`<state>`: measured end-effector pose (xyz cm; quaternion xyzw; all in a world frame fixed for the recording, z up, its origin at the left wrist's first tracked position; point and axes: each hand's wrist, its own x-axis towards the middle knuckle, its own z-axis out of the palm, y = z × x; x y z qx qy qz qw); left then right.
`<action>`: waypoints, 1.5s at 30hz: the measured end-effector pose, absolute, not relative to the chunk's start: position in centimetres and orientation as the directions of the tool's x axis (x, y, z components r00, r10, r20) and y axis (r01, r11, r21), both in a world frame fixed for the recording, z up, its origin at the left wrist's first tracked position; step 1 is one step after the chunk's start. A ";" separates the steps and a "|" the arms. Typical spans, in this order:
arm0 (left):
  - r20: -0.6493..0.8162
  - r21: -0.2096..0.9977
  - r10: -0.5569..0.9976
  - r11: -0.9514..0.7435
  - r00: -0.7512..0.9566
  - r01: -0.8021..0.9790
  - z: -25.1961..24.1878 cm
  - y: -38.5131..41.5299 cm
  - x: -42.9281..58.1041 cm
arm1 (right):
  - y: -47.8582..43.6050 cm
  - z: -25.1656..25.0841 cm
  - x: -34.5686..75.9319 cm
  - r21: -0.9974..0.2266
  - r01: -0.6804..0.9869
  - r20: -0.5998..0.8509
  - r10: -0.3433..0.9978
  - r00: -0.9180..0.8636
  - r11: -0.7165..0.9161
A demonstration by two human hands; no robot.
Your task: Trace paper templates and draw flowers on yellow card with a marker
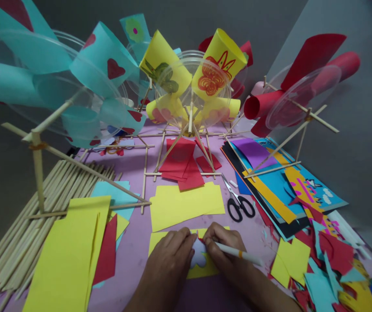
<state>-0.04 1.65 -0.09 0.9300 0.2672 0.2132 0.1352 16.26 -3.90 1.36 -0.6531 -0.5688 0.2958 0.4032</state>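
Note:
Low in the middle of the head view, a pale lilac flower-shaped paper cutout (198, 255) lies on a yellow paper sheet (202, 273). My left hand (171, 251) rests flat on the sheet, its fingertips pressing the cutout's left edge. In my right hand (226, 245) is a white marker pen (249, 255) with an orange band, gripped near its tip; the tip is close to the top of the cutout, partly hidden by my fingers. Behind the hands lie more yellow sheets (186, 206) and, to the right, black-handled scissors (239, 203).
Stick-framed paper windmills stand around: a light-blue one (103, 65), a yellow one (176, 73) and a red one (314, 65). Wooden sticks (26, 225) are piled at left beside yellow paper (69, 251). Paper scraps (322, 277) and coloured sheets (289, 190) lie at right.

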 end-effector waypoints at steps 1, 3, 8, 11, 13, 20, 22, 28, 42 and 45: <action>0.320 0.364 0.556 -0.820 0.768 0.442 -0.1 1.6 -0.1 | -3.9 1.3 16.3 -0.863 0.504 0.074 0.981 0.178 -0.026; 0.307 0.365 0.558 -0.817 0.771 0.446 -0.2 1.6 -0.1 | -3.8 1.2 16.3 -0.861 0.508 0.080 0.981 0.178 -0.022; 0.308 0.377 0.563 -0.812 0.767 0.446 -0.4 1.5 -0.2 | -3.9 1.2 16.3 -0.857 0.514 0.073 0.982 0.176 -0.029; 0.236 0.383 0.564 -0.802 0.791 0.458 -0.2 1.4 -0.2 | -3.9 1.4 16.3 -0.853 0.520 0.078 0.980 0.183 -0.030; 0.181 0.372 0.555 -0.803 0.812 0.466 0.0 1.4 -0.2 | -4.0 1.4 16.3 -0.860 0.509 0.067 0.980 0.187 -0.039; 0.186 0.364 0.546 -0.811 0.817 0.458 0.1 1.4 -0.1 | -3.7 1.4 16.3 -0.886 0.460 0.038 0.982 0.185 -0.052; 0.202 0.367 0.544 -0.813 0.814 0.452 0.0 1.5 -0.1 | -3.7 1.4 16.3 -0.888 0.456 0.035 0.981 0.191 -0.057; 0.205 0.369 0.554 -0.807 0.807 0.461 -0.2 1.5 -0.1 | -3.8 1.6 16.4 -0.887 0.458 0.021 0.983 0.183 -0.066; 0.216 0.478 0.571 -0.769 0.792 0.424 -0.6 1.1 -0.2 | -3.8 1.8 16.8 -0.871 0.482 -0.031 0.988 0.149 -0.099; 0.215 0.488 0.569 -0.767 0.794 0.417 -0.5 1.2 0.0 | -3.8 1.8 16.7 -0.869 0.482 -0.039 0.988 0.152 -0.109</action>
